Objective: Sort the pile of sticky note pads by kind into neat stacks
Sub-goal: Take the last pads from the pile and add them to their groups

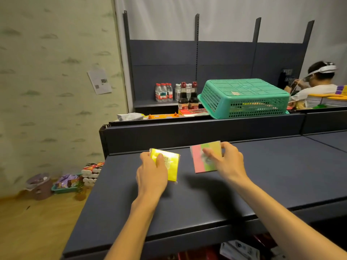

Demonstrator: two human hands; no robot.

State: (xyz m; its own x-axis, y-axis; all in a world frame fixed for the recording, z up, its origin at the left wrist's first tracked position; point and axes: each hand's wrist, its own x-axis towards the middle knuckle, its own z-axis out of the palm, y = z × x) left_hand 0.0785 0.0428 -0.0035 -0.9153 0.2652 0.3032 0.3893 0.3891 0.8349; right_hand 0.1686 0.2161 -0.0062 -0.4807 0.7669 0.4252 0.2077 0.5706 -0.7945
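on the dark shelf (244, 175), left hand (152, 173) grips a yellow pad (171, 166), right hand (227, 160) a tilted striped pad (199, 162).

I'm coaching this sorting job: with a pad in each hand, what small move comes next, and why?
Probably set both pads flat, well apart, to start two stacks. The left hand holds a yellow pad and the right hand a pink, green and yellow striped pad: two different kinds, side by side on the dark shelf top, with no stacks visible yet.
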